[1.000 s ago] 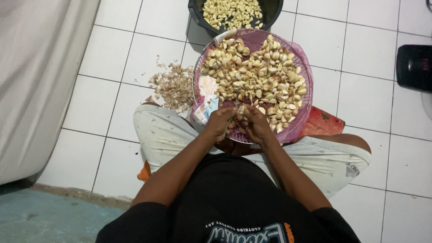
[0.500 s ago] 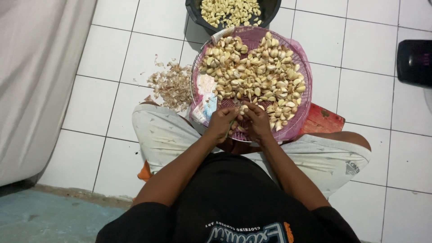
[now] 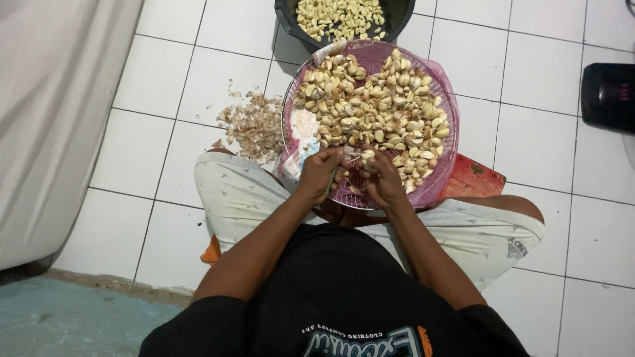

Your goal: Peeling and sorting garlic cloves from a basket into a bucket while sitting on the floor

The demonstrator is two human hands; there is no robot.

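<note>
A round pink mesh basket (image 3: 442, 173) rests on my lap, heaped with unpeeled garlic cloves (image 3: 380, 109). At its near rim my left hand (image 3: 319, 173) and my right hand (image 3: 382, 180) are drawn together, both pinching one garlic clove (image 3: 366, 156) between the fingertips. A thin green-handled tool seems to lie in my left hand, mostly hidden. A black bucket (image 3: 291, 23) of peeled pale cloves stands on the floor beyond the basket.
A pile of dry garlic skins (image 3: 254, 125) lies on the white tiled floor left of the basket. A white cloth-covered edge (image 3: 59, 112) runs along the left. A black object (image 3: 607, 96) sits at the far right. A red board (image 3: 473, 178) shows under the basket.
My hands stay at the basket's near rim, with only small finger movements on the clove. The view has shifted slightly.
</note>
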